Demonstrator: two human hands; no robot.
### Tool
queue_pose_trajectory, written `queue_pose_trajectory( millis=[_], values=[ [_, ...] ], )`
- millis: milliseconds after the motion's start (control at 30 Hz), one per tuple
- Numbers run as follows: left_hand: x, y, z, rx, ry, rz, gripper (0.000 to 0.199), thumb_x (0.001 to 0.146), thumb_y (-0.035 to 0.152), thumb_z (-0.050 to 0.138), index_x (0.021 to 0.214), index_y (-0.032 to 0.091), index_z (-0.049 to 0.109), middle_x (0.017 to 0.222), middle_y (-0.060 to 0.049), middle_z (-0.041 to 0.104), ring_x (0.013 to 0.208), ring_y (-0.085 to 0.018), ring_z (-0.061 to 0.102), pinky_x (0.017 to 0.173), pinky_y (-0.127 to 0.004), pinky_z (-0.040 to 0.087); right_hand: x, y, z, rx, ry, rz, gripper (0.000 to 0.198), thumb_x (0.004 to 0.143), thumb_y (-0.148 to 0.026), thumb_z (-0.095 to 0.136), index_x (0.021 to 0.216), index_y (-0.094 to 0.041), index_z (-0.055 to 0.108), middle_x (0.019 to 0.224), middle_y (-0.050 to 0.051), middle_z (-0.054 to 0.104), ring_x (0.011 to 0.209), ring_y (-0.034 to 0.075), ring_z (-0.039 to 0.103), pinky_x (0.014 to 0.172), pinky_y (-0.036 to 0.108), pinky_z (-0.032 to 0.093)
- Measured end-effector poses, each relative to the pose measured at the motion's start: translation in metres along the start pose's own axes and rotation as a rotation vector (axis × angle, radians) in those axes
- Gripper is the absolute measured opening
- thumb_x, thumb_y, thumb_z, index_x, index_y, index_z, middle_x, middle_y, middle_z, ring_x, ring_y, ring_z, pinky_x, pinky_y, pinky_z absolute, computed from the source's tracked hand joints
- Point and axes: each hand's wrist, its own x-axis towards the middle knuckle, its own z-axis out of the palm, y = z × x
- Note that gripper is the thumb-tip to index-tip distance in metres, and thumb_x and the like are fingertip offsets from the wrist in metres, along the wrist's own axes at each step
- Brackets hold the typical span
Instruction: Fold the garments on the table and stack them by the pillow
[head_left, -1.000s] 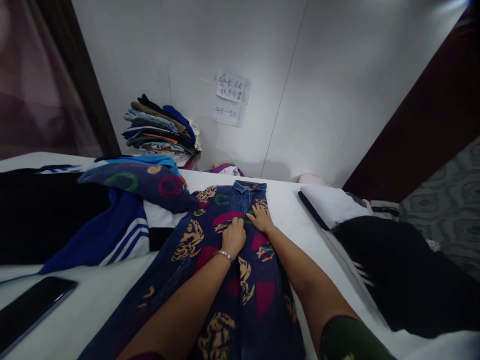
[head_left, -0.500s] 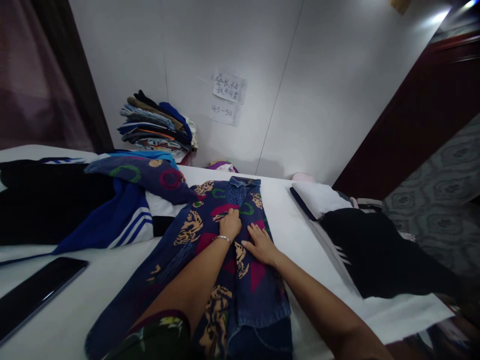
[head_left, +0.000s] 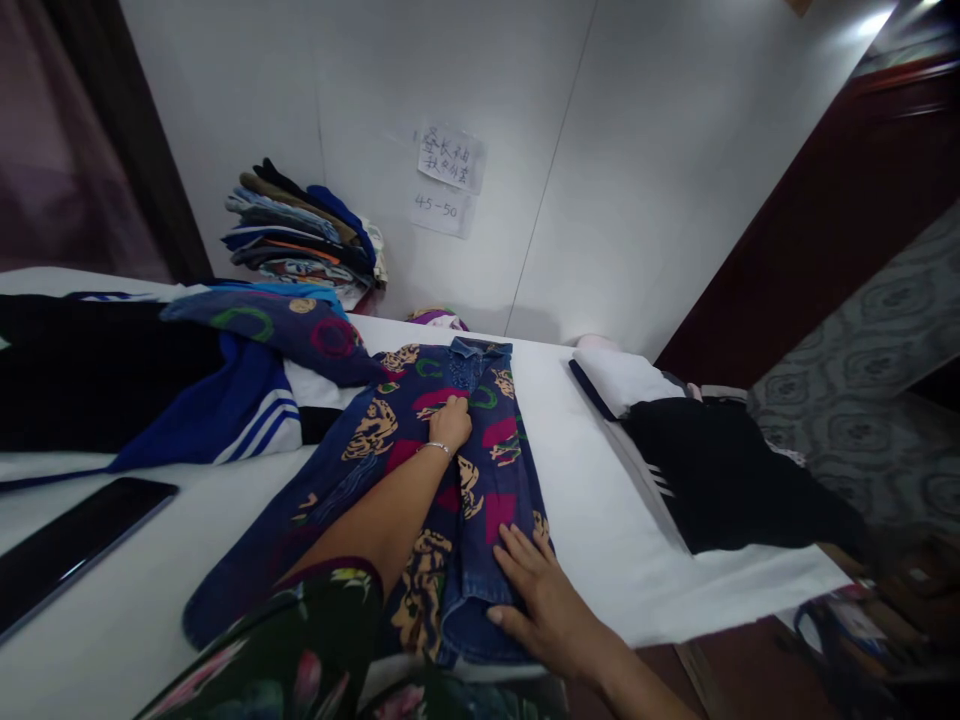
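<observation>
A dark blue denim jacket (head_left: 367, 500), printed with tan, crimson and green figures, lies spread on the white table, its collar toward the wall. My left hand (head_left: 451, 424) is closed on the jacket's front below the collar, fingers curled against the cloth. Lower down, my right hand (head_left: 544, 598) rests flat with fingers spread on the jacket's right part, near a folded cuff or hem end. The left sleeve reaches outward over other clothes.
Left of the jacket lie a blue garment with white stripes (head_left: 259, 420), black clothing (head_left: 97, 370) and a phone (head_left: 82, 545). A stack of folded clothes (head_left: 300, 225) stands by the wall. Folded black clothing (head_left: 720, 470) lies on the right of the white table (head_left: 592, 520).
My right hand has slid down the jacket toward its lower end, nearer to me. My left hand stays in place on the front. The view has shifted slightly.
</observation>
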Motion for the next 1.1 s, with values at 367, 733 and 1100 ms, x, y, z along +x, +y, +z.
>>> queue_pose_trajectory(
  millis=[367,733,1100],
  values=[
    [-0.02,0.009,-0.032,0.013,-0.036,0.189,0.035,0.089,0.036,0.045,0.116,0.02,0.061,0.13,-0.011,0.056,0.122,-0.025,0.05,0.101,-0.037,0.04,0.01,0.008,-0.013,0.046,0.288,-0.001,0.064,0.094,-0.052,0.04,0.146,-0.016,0.035,0.155,0.011,0.024,0.145,0.024,0.017,0.119,0.051,0.01],
    [-0.048,-0.004,0.004,0.036,-0.06,0.303,0.058,0.094,0.045,0.033,0.144,0.017,0.038,0.153,-0.01,0.034,0.142,-0.025,0.027,0.115,-0.046,0.019,0.038,0.023,-0.002,0.011,0.139,0.049,0.071,0.092,-0.057,0.041,0.146,-0.012,0.035,0.154,0.013,0.026,0.145,0.027,0.018,0.118,0.048,0.016],
    [-0.048,-0.008,0.008,0.044,-0.04,0.309,0.056,0.094,0.045,0.031,0.144,0.02,0.038,0.153,-0.01,0.034,0.142,-0.024,0.027,0.114,-0.046,0.021,0.158,0.047,-0.04,-0.154,0.322,0.211,0.07,0.094,-0.054,0.036,0.147,-0.008,0.031,0.156,0.016,0.022,0.146,0.027,0.014,0.116,0.044,0.015]
  ],
)
